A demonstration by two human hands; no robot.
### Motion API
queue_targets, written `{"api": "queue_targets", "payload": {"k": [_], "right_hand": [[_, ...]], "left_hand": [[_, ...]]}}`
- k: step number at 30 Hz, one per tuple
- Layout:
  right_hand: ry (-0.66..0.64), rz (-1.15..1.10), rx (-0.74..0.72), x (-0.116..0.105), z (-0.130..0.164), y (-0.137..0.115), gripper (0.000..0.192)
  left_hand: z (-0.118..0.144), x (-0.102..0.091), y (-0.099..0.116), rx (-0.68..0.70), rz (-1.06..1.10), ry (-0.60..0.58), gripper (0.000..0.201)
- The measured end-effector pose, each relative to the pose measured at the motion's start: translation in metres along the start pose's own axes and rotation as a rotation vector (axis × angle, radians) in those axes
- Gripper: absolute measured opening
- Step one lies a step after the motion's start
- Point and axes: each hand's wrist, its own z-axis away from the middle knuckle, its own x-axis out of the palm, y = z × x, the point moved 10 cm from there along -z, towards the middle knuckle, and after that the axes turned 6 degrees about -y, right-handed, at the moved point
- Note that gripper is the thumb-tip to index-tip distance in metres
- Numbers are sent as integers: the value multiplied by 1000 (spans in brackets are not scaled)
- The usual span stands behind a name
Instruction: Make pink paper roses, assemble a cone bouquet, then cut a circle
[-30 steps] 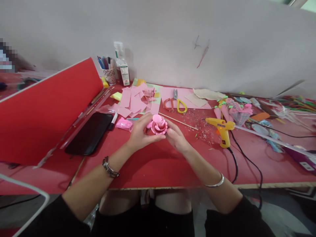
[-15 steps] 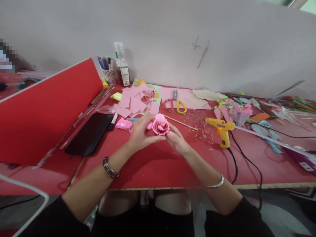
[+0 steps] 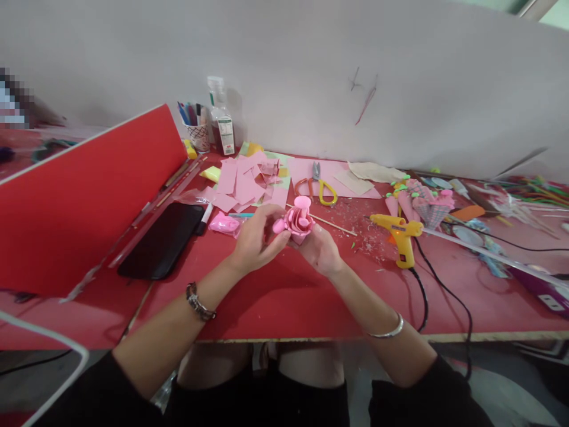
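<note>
Nearest the front edge of the red surface [image 3: 275,308], both forearms converged on one item: a pink foam flower [image 3: 299,220], held above the surface roughly midway between its front and back edges. The left hand [image 3: 254,237] was curled, its fingertips pinching the flower's left petals. The right hand [image 3: 320,249] was cupped under and behind the flower, gripping its base from the right. The flower's axis tilted up and away from the person, the bloom end farther off. Both hands touched it, so neither was nearer.

Just left of the left hand lay a pink foam scrap [image 3: 223,223] and a black phone [image 3: 162,239]. To the right, a yellow glue gun [image 3: 399,233] stood well apart. Beyond the hands lay a thin wooden stick [image 3: 329,223], then cut pink sheets [image 3: 244,184] and scissors [image 3: 317,185]. At the back edge, a cup [image 3: 196,136] contained pens, beside a bottle [image 3: 219,117].
</note>
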Motion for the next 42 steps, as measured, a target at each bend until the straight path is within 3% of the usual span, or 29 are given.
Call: {"api": "queue_targets", "payload": {"k": [8, 15, 25, 35, 42], "right_hand": [[24, 7, 47, -2, 0, 5, 43], [8, -31, 39, 3, 0, 2, 42], [-45, -32, -3, 9, 0, -3, 39], [-38, -12, 0, 6, -1, -2, 40], [-17, 56, 41, 4, 0, 1, 44]], "left_hand": [[-3, 1, 2, -25, 25, -16, 7], [-4, -5, 5, -45, -98, 31, 9], [3, -7, -22, -184, 96, 102, 18], [2, -8, -17, -213, -3, 90, 13], [-6, -4, -1, -120, -103, 16, 16]]}}
